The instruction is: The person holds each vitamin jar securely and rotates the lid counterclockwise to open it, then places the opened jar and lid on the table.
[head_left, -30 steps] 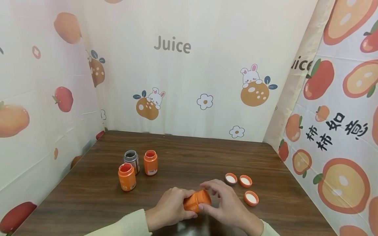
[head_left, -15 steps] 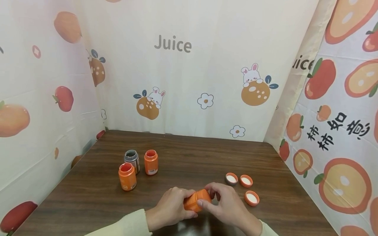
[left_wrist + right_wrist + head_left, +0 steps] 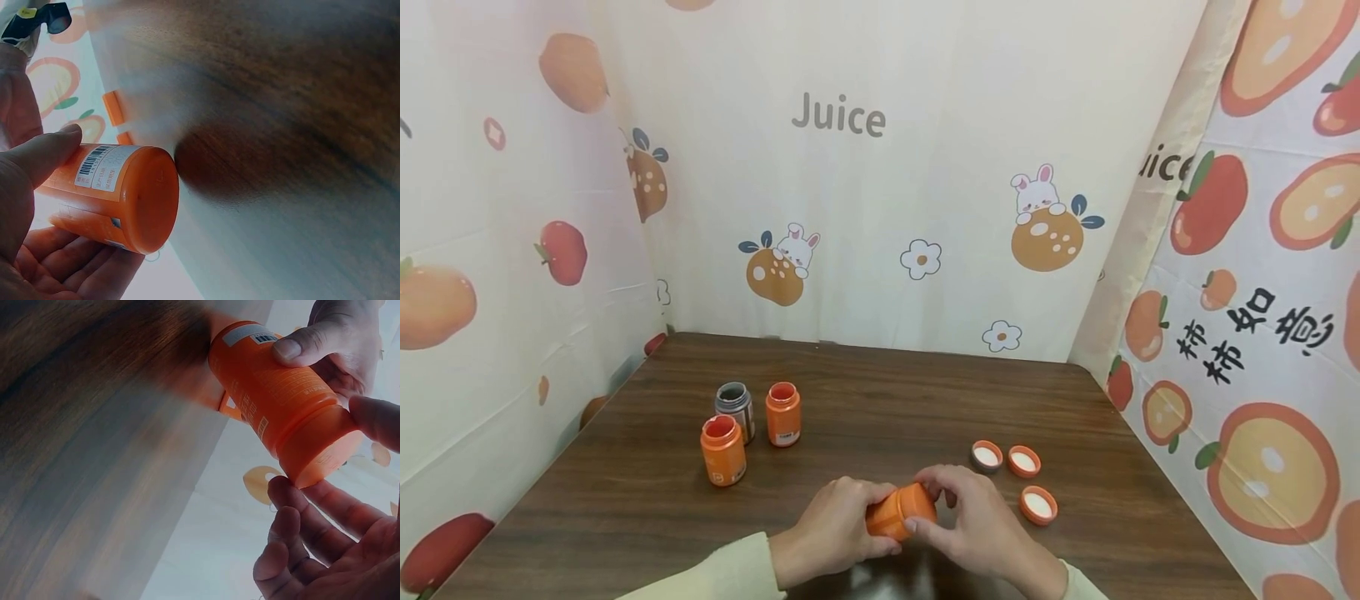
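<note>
My left hand (image 3: 831,529) grips an orange plastic bottle (image 3: 887,518) by its body, tilted above the table with its capped end to the right. In the left wrist view the bottle's base and a barcode label (image 3: 103,167) show. My right hand (image 3: 985,527) pinches the bottle's orange screw cap (image 3: 319,447) between thumb and fingertips, as seen in the right wrist view. The cap sits on the bottle's neck. The other right fingers are bent below the cap, off it.
At the left stand three uncapped bottles: an orange one (image 3: 724,454), a grey one (image 3: 745,414) and another orange one (image 3: 784,419). Three upturned caps lie at the right: a grey one (image 3: 987,456) and two orange ones. The brown table (image 3: 880,392) meets a printed curtain (image 3: 865,200).
My right thumb and fingers have shifted about the cap, first nearly off it, then closing on it. The left hand and bottle stay in place.
</note>
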`<state>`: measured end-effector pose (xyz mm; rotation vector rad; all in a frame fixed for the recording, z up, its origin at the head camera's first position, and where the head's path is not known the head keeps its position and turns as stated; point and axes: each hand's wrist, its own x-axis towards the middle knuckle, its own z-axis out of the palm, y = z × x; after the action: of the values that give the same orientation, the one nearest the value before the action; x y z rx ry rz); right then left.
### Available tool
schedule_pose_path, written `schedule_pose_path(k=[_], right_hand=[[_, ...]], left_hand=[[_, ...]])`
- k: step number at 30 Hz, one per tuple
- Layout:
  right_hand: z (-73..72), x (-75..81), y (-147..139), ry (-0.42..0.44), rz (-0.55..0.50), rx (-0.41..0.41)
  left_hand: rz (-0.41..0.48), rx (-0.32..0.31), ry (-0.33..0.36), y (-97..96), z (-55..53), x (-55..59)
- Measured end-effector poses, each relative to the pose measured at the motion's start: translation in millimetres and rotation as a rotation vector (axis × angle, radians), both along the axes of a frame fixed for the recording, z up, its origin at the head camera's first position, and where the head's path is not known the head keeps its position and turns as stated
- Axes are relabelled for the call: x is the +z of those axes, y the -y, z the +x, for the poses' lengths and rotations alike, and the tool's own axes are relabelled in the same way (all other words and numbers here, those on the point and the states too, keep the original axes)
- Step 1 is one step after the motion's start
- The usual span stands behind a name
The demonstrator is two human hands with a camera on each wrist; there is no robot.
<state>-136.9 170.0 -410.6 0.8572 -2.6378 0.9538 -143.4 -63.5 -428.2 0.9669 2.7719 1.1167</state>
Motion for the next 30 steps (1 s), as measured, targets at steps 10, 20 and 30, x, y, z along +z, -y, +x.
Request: schedule_pose_path(k=[10, 20, 30], right_hand=[[-0.7, 0.4, -3.0, -0.035, -0.028, 0.104], [-0.1, 4.0, -2.0, -0.095, -0.046, 0.205], [-0.8, 4.3, -2.2, -0.095, -0.051, 0.213]], left_hand=[[0.001, -0.006, -0.016, 1.1, -0.1, -0.4], [-0.002, -0.008, -0.033, 1.9, 0.4, -0.6], [0.004, -0.010, -0.030, 2.2, 0.9, -0.4]])
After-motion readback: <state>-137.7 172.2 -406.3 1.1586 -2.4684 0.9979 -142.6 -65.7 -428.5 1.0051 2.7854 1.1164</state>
